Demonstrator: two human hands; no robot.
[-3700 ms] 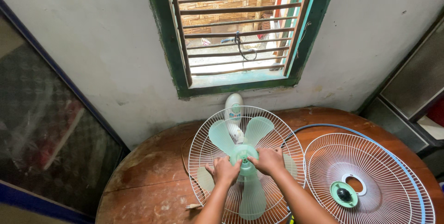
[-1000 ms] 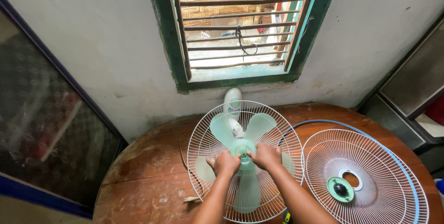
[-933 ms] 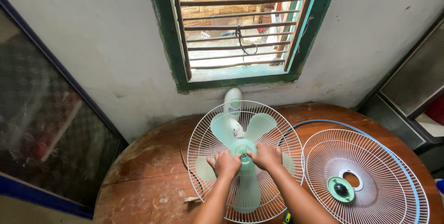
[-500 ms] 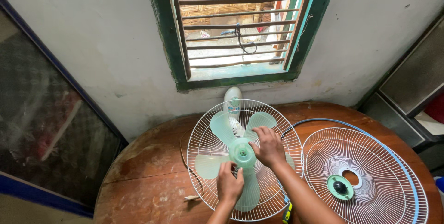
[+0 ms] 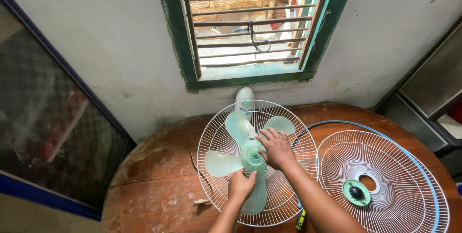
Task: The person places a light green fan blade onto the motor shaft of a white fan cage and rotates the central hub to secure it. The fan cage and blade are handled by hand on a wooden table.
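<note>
A pale green fan blade point(image 5: 224, 162) lies inside a white wire rear guard point(image 5: 211, 137) on a round wooden table point(image 5: 154, 165). My right hand point(image 5: 275, 147) rests on the blade beside its round green hub point(image 5: 252, 154), fingers spread over the upper right lobe. My left hand point(image 5: 240, 185) pinches the lower lobe just below the hub. The white fan body point(image 5: 245, 98) pokes out behind the guard, near the wall.
A second white wire guard point(image 5: 399, 165) with a blue rim and a green centre cap point(image 5: 356, 192) lies to the right. A power cord and plug point(image 5: 200, 201) trail off the left of the fan. A barred green window point(image 5: 250, 31) faces me.
Both hands left the hub, where they sat together. The left hand dropped to the lower lobe and the right slid up onto the blade. The blade has turned.
</note>
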